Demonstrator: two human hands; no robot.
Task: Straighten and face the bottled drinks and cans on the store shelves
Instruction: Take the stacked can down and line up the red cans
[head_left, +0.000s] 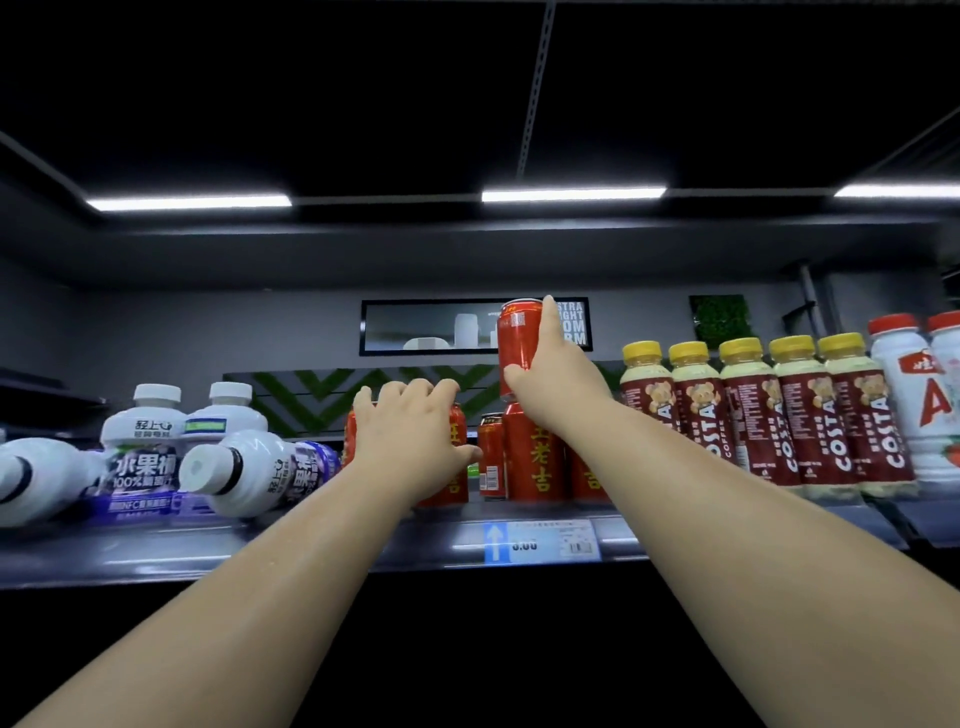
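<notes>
The shelf (260, 551) is only partly faced, I judge. The yellow-capped coffee bottles (753, 415) on the right stand upright in a neat row, labels forward, so that stretch looks done. On the left, two white juice bottles (249, 473) lie on their sides in front of upright ones and need standing up. In the middle the red cans (535, 457) stand unevenly, one turned barcode-out. My left hand (415, 436) curls over the top of the leftmost can (458, 431). My right hand (550, 379) grips a raised can (519, 343) directly over a standing one, thumb wrapped round, forefinger stretched up its side.
</notes>
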